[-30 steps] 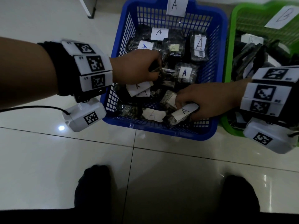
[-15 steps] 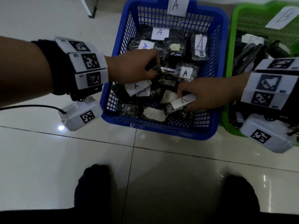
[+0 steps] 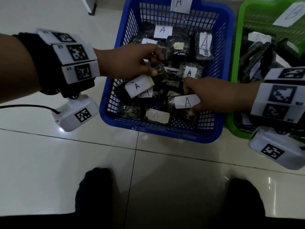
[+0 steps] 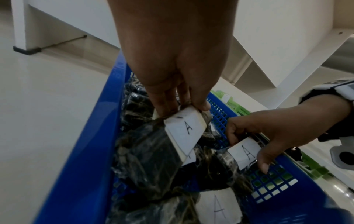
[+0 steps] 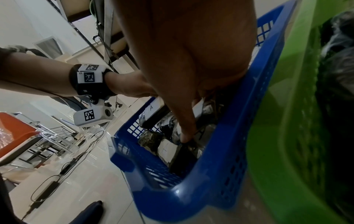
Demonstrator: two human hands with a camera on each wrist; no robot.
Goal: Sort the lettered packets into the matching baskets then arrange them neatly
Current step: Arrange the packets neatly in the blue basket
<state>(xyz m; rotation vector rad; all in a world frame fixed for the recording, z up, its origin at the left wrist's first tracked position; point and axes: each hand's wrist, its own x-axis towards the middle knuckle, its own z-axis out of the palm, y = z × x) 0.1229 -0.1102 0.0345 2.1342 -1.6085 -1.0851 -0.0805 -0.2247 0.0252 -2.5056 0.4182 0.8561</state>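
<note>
The blue basket (image 3: 165,131) tagged A holds several dark packets with white A labels. My left hand (image 3: 132,61) reaches in from the left and pinches a dark packet with an A label (image 3: 138,85), seen close in the left wrist view as the pinched packet (image 4: 184,130). My right hand (image 3: 212,95) comes in from the right and grips another A packet (image 3: 186,101) near the basket's front right, with thumb and fingers around its label (image 4: 245,151). The green basket (image 3: 234,66) tagged B stands to the right with dark packets inside.
White tiled floor (image 3: 82,162) surrounds the baskets. My two dark shoes (image 3: 94,187) stand in front of them. A white furniture leg (image 3: 90,7) stands at the back left. Cables and an orange chair (image 5: 17,130) lie to the left in the right wrist view.
My right hand has drawn its A packet a little up and back from the basket's front. My left hand has shifted slightly left, keeping its pinch on its packet.
</note>
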